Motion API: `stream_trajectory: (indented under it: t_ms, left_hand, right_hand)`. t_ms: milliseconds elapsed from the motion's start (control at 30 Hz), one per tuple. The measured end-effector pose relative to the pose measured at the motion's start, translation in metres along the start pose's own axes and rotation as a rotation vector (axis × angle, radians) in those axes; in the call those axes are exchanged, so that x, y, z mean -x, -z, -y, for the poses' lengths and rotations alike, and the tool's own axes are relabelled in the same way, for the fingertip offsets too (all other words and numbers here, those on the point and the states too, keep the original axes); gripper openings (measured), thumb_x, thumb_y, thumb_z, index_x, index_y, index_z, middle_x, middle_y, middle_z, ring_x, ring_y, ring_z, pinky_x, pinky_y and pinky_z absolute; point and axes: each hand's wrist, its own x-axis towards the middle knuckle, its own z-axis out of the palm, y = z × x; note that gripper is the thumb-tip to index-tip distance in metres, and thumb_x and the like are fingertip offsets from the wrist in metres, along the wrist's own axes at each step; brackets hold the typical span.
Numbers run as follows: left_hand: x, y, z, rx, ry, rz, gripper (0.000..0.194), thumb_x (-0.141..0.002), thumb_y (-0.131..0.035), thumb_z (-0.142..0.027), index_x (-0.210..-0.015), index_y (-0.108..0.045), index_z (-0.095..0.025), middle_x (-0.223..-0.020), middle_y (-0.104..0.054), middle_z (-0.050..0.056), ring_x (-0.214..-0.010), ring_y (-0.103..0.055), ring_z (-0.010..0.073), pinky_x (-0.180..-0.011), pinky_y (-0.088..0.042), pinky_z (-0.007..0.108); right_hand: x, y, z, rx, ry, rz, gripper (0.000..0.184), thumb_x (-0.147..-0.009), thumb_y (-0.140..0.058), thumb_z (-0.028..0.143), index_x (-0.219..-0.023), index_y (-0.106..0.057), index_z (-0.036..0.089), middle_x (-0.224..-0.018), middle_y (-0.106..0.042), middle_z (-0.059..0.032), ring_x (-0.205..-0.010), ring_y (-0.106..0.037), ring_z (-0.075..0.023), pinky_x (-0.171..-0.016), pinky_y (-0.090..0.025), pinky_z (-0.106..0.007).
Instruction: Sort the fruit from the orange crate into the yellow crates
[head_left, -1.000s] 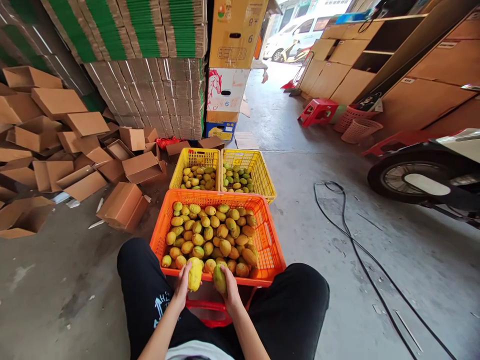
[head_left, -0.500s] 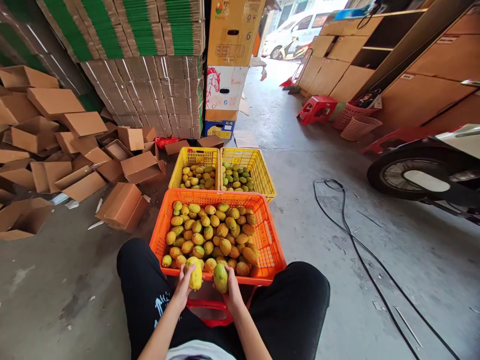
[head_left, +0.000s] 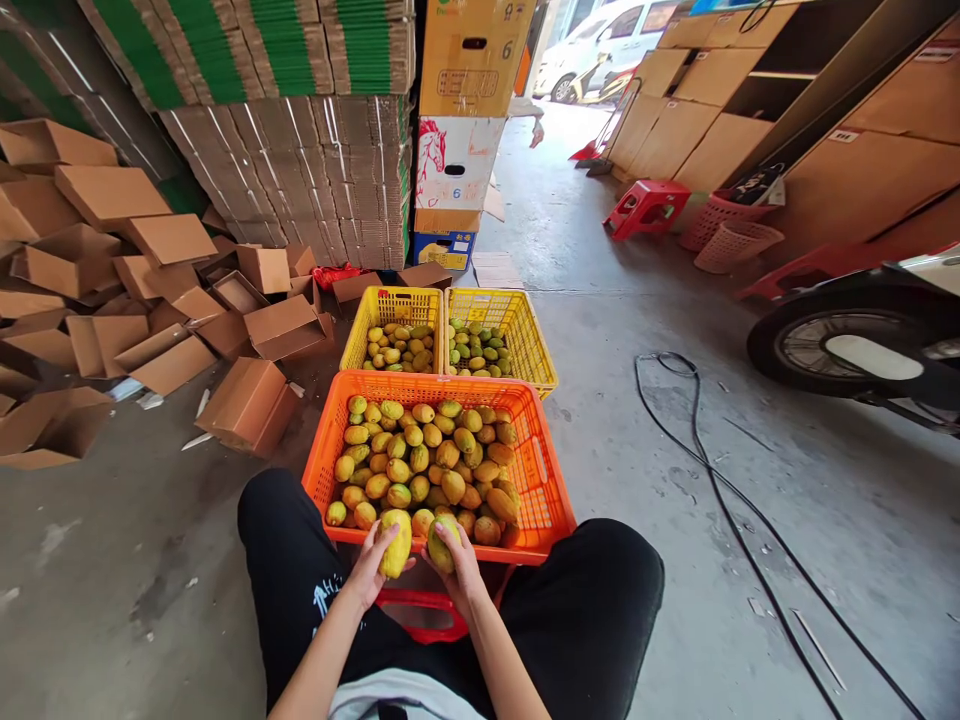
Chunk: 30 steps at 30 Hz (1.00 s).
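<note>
In my left hand (head_left: 367,572) is a yellow papaya (head_left: 396,545), held upright with the fingers wrapped round its left side. My right hand (head_left: 463,572) grips a greener papaya (head_left: 444,548), its fingers lying over the front of the fruit. Both hands are close together above my lap, at the near rim of an orange plastic crate (head_left: 534,480). Inside that crate lie many yellow, orange and greenish papayas (head_left: 417,458), leaving part of its right side bare.
Beyond the orange crate stand a left yellow crate (head_left: 352,335) and a right yellow crate (head_left: 534,345), both part-filled with fruit. Open cardboard boxes (head_left: 247,400) are heaped at the left. A black cable (head_left: 709,465) crosses the floor at the right, near a motorbike wheel (head_left: 795,345).
My right hand has turned its papaya and brought it slightly nearer the left one. The left papaya has shifted a little right. The camera view has tilted slightly.
</note>
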Motion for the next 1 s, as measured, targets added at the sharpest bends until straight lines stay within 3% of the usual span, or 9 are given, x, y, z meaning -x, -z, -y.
stream_trajectory:
  t_ms: [200,367,500,633,900,1000]
  left_hand:
    - [-0.006,-0.005,-0.003,-0.012,0.005,-0.161,0.038,-0.083,-0.079,-0.019,-0.115,-0.059,-0.018,-0.096,-0.075,0.009,-0.071,-0.076,0.0221,-0.056,-0.062,0.028]
    - [-0.012,0.001,-0.001,0.003,0.006,-0.075,0.028,-0.092,-0.066,-0.025,-0.117,-0.062,-0.013,-0.09,-0.077,0.01,-0.072,-0.076,0.0211,-0.062,-0.062,0.028]
    - [-0.011,0.002,-0.003,0.03,0.06,-0.032,0.036,-0.099,-0.053,-0.035,-0.11,-0.067,-0.004,-0.088,-0.077,0.016,-0.071,-0.075,0.0216,-0.061,-0.061,0.029]
    - [-0.011,0.002,-0.005,0.042,0.044,-0.034,0.038,-0.1,-0.049,-0.037,-0.107,-0.068,-0.005,-0.083,-0.077,0.014,-0.063,-0.072,0.0187,-0.057,-0.058,0.028]
    - [-0.01,0.003,-0.001,0.012,-0.023,-0.032,0.017,-0.091,-0.068,-0.024,-0.104,-0.066,-0.013,-0.089,-0.078,0.011,-0.071,-0.075,0.0208,-0.06,-0.061,0.028]
    - [-0.006,0.0,-0.001,-0.02,-0.059,-0.005,0.026,-0.081,-0.078,-0.014,-0.101,-0.062,-0.018,-0.087,-0.077,0.008,-0.071,-0.076,0.0222,-0.06,-0.061,0.028]
  right_hand:
    - [-0.004,0.004,0.0,-0.107,-0.053,-0.039,0.039,-0.057,-0.088,0.043,-0.082,-0.07,0.019,-0.08,-0.076,-0.0033,-0.07,-0.068,-0.0179,-0.059,-0.054,-0.025]
    - [-0.014,0.007,-0.003,-0.096,-0.082,-0.034,0.037,-0.064,-0.082,0.045,-0.085,-0.071,0.017,-0.081,-0.078,-0.0055,-0.066,-0.07,-0.0198,-0.057,-0.054,-0.027]
    - [-0.018,0.008,-0.005,-0.07,-0.096,-0.063,0.034,-0.068,-0.078,0.046,-0.085,-0.069,0.018,-0.073,-0.076,-0.004,-0.064,-0.072,-0.0228,-0.058,-0.057,-0.032]
    - [-0.014,0.006,-0.004,-0.095,-0.106,-0.078,0.036,-0.065,-0.083,0.047,-0.084,-0.069,0.019,-0.075,-0.076,-0.0032,-0.068,-0.072,-0.022,-0.064,-0.059,-0.033]
    - [-0.005,0.003,-0.002,-0.04,0.013,-0.01,0.042,-0.057,-0.092,0.042,-0.09,-0.075,0.023,-0.091,-0.075,0.0014,-0.081,-0.067,-0.0164,-0.063,-0.053,-0.023]
    - [-0.007,0.003,-0.004,-0.024,0.047,0.012,0.044,-0.057,-0.091,0.047,-0.091,-0.074,0.024,-0.093,-0.075,0.0,-0.083,-0.067,-0.0184,-0.065,-0.053,-0.026]
